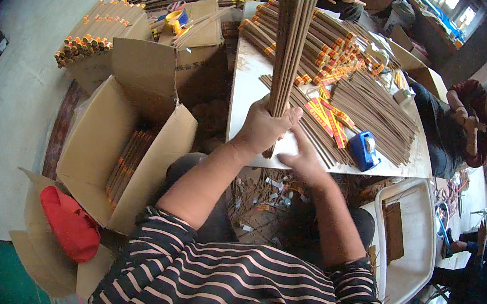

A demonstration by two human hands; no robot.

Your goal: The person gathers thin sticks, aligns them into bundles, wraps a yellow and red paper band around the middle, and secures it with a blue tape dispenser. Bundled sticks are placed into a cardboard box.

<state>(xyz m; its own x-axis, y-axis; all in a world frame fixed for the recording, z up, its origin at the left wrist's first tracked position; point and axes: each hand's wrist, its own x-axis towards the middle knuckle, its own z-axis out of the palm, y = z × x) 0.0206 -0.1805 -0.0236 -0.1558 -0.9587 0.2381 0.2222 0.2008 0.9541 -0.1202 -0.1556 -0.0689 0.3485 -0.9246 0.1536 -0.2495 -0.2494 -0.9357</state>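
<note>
Upright in front of me stands a bundle of brown incense sticks (290, 47), gripped near its lower end by my left hand (259, 124). My right hand (309, 160) is just right of the bundle's foot, its fingers apart and slightly blurred, holding nothing. Both hands are over the near edge of a white table (243, 99). Right of the bundle lie red-and-yellow paper strips (334, 126), a blue tape dispenser (365, 151) and a spread of loose incense sticks (377, 114). Farther back, banded bundles (326, 40) are piled up.
At left an open cardboard box (87, 150) holds banded bundles, with a red cloth item (68, 224) beside it. More bundles (103, 23) are stacked beyond. A white tub (422, 243) stands at right. Other people sit across the table and at its right. Scraps litter the floor.
</note>
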